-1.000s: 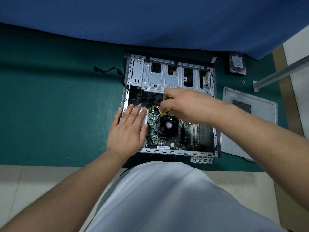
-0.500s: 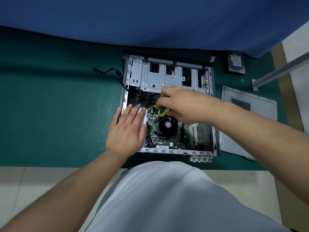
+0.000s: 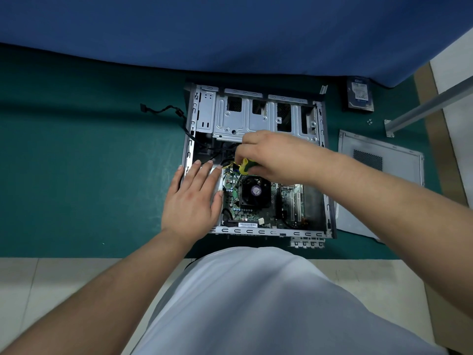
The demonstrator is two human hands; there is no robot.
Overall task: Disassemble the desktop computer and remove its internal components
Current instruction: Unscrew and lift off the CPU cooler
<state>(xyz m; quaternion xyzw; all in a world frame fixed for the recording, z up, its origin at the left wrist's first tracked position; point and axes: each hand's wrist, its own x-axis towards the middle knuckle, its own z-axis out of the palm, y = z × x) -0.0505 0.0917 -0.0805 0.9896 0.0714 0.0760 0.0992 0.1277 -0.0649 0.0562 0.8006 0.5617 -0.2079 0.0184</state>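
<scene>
An open grey desktop case (image 3: 329,201) lies on its side on a green mat. Inside are the green motherboard (image 3: 256,213), a black CPU fan (image 3: 254,190) and an empty metal drive cage (image 3: 256,116). My right hand (image 3: 276,155) is closed around a yellow-and-green screwdriver (image 3: 245,166), its tip pointing down at the board just left of the fan. My left hand (image 3: 192,198) lies flat, fingers spread, on a silver box in the case's left part, most of which it hides.
A removed hard drive (image 3: 359,94) lies at the back right, the detached side panel (image 3: 378,180) to the right of the case with small screws (image 3: 369,121) behind it. A black cable (image 3: 163,108) trails left of the case. A metal bar (image 3: 430,106) crosses the right edge.
My right hand has shifted slightly and more of the screwdriver handle shows beneath it. The left hand has stayed flat in the same place.
</scene>
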